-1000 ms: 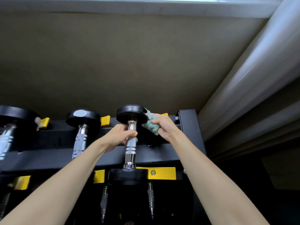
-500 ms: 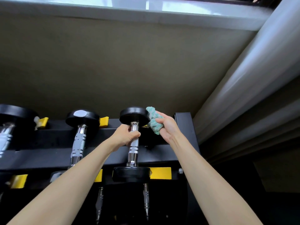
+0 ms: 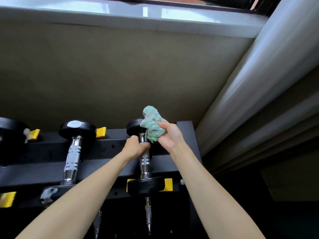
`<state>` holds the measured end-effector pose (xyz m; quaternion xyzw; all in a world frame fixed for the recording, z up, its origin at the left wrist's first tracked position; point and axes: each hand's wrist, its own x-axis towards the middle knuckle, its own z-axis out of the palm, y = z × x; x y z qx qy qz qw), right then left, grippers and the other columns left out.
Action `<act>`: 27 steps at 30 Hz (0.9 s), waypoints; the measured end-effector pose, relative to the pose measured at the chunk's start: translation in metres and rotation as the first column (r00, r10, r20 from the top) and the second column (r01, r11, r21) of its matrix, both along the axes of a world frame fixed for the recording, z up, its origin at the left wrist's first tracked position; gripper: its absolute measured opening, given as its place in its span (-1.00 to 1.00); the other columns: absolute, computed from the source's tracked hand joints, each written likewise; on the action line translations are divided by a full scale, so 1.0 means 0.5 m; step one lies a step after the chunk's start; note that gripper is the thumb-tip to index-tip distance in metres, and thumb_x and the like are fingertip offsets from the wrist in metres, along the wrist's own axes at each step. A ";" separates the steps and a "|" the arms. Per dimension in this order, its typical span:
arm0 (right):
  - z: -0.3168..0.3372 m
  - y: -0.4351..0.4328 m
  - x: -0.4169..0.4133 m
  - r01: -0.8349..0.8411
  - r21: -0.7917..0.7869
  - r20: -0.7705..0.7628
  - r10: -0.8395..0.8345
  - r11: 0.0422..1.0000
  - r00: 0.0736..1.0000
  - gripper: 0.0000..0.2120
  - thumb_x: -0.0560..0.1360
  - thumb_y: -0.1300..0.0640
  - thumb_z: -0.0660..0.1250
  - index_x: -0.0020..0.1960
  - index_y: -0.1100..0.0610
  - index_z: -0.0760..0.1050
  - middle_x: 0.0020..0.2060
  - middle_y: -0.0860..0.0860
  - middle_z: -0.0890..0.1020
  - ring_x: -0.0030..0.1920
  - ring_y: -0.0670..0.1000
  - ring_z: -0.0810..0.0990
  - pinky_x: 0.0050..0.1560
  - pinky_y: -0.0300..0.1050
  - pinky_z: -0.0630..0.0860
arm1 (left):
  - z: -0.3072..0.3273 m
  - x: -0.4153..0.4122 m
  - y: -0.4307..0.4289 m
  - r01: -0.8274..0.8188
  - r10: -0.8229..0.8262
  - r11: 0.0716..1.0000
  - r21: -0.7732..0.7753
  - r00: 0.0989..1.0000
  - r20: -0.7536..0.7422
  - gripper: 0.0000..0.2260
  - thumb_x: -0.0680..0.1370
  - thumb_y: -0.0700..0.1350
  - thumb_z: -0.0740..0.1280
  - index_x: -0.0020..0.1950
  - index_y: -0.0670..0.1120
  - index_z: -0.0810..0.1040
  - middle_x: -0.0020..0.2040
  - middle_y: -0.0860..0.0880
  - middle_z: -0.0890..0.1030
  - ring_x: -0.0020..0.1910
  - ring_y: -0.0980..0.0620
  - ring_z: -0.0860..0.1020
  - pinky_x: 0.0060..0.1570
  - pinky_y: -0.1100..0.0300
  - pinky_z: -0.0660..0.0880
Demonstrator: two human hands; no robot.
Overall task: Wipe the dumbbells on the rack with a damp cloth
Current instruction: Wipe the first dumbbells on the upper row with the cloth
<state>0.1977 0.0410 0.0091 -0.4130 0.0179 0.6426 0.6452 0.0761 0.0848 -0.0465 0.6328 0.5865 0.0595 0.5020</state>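
A small dumbbell (image 3: 144, 163) with black ends and a chrome handle lies on the top tier of the black rack (image 3: 110, 149), at its right end. My left hand (image 3: 136, 147) grips the upper part of its handle. My right hand (image 3: 170, 136) holds a bunched green cloth (image 3: 151, 124) against the right side of the dumbbell's far head, which the cloth partly hides. A second dumbbell (image 3: 73, 152) lies to the left on the same tier, and a third one's head (image 3: 10, 126) shows at the left edge.
Yellow cradles (image 3: 168, 184) mark the dumbbell slots. More chrome handles (image 3: 148, 216) show on the tier below. A beige wall (image 3: 120, 75) and window sill stand behind the rack. Grey curtain folds (image 3: 259, 100) hang close to the rack's right post (image 3: 187, 133).
My right hand has carried the cloth up from beside the far head to over its right edge. The view has tilted upward. My left hand keeps its grip on the handle.
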 end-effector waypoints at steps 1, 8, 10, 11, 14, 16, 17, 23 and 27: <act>0.005 0.000 0.003 0.000 0.006 -0.045 0.000 1.000 0.999 -0.71 0.58 0.37 0.00 0.18 0.29 0.43 0.01 0.21 0.56 -0.03 0.12 0.55 0.09 0.00 0.45 | 0.000 0.009 -0.002 0.024 -0.023 1.000 0.012 1.000 -0.016 -0.82 0.40 -0.11 0.38 -0.27 -0.15 0.43 -0.27 -0.12 0.53 -0.35 -0.05 0.48 -0.35 0.19 0.41; -0.024 -0.051 0.076 0.118 -0.086 -0.177 -0.132 0.989 0.975 -0.67 0.60 0.28 -0.03 0.27 0.32 0.37 0.07 0.29 0.53 0.14 0.20 0.50 0.27 0.06 0.34 | 0.014 0.036 -0.004 0.082 -0.072 0.995 0.049 0.982 -0.174 -0.70 0.40 -0.09 0.39 -0.35 -0.13 0.28 -0.25 -0.13 0.47 -0.28 -0.10 0.47 -0.27 0.12 0.45; -0.028 -0.066 0.081 0.138 -0.117 -0.187 -0.158 0.984 0.970 -0.66 0.60 0.26 -0.04 0.29 0.29 0.36 0.24 0.29 0.47 0.31 0.22 0.41 0.31 0.10 0.31 | 0.015 0.042 -0.005 0.102 -0.090 0.993 0.052 0.978 -0.191 -0.66 0.41 -0.11 0.38 -0.38 -0.12 0.23 -0.34 -0.09 0.39 -0.34 -0.07 0.41 -0.35 0.18 0.37; -0.028 -0.069 0.081 0.145 -0.129 -0.183 -0.167 0.981 0.969 -0.64 0.60 0.25 -0.04 0.34 0.29 0.33 0.28 0.29 0.44 0.31 0.22 0.41 0.29 0.11 0.33 | 0.016 0.045 -0.007 0.110 -0.097 0.992 0.056 0.975 -0.198 -0.65 0.42 -0.12 0.38 -0.39 -0.12 0.23 -0.37 -0.07 0.37 -0.37 -0.05 0.38 -0.38 0.20 0.35; -0.023 -0.073 0.077 0.158 -0.137 -0.156 -0.178 0.978 0.972 -0.60 0.59 0.25 -0.01 0.39 0.27 0.30 0.15 0.28 0.51 0.09 0.22 0.51 0.14 0.10 0.41 | 0.013 0.050 -0.009 0.128 -0.117 0.991 0.047 0.975 -0.187 -0.67 0.42 -0.09 0.41 -0.37 -0.14 0.29 -0.31 -0.13 0.46 -0.31 -0.10 0.47 -0.28 0.06 0.51; -0.013 -0.077 0.069 0.144 -0.122 -0.142 -0.161 0.982 0.977 -0.62 0.59 0.24 0.00 0.36 0.28 0.33 0.05 0.27 0.54 0.01 0.20 0.52 0.08 0.09 0.42 | 0.014 0.045 -0.010 0.143 -0.138 0.990 0.019 0.976 -0.171 -0.68 0.45 -0.03 0.42 -0.31 -0.15 0.34 -0.27 -0.14 0.51 -0.30 -0.09 0.52 -0.20 0.05 0.57; -0.007 -0.081 0.063 0.129 -0.110 -0.137 -0.144 0.985 0.980 -0.64 0.58 0.25 0.00 0.33 0.27 0.35 0.03 0.27 0.54 0.00 0.20 0.53 0.06 0.09 0.43 | 0.018 0.040 -0.012 0.155 -0.153 0.988 0.003 0.975 -0.161 -0.69 0.47 -0.01 0.40 -0.27 -0.15 0.35 -0.29 -0.13 0.52 -0.33 -0.07 0.51 -0.25 0.08 0.56; 0.011 -0.109 0.038 0.057 0.030 -0.123 -0.053 0.998 0.991 -0.52 0.29 0.27 0.07 0.18 0.23 0.46 0.07 0.23 0.59 0.02 0.19 0.60 0.06 0.08 0.54 | 0.053 -0.004 -0.019 0.165 -0.163 0.986 0.006 0.981 -0.107 -0.87 0.54 -0.09 0.30 -0.11 -0.13 0.44 -0.24 -0.09 0.54 -0.29 -0.04 0.53 -0.19 0.08 0.57; 0.028 -0.131 0.018 -0.080 0.115 -0.064 0.088 0.990 0.994 -0.46 0.25 0.34 0.03 0.17 0.20 0.49 0.01 0.19 0.66 -0.06 0.16 0.68 -0.02 0.08 0.59 | 0.128 -0.020 -0.019 -0.133 0.128 0.991 -0.012 0.921 0.367 -0.81 0.59 -0.21 0.17 0.13 -0.17 0.52 -0.05 -0.14 0.58 -0.16 -0.05 0.56 -0.07 0.07 0.55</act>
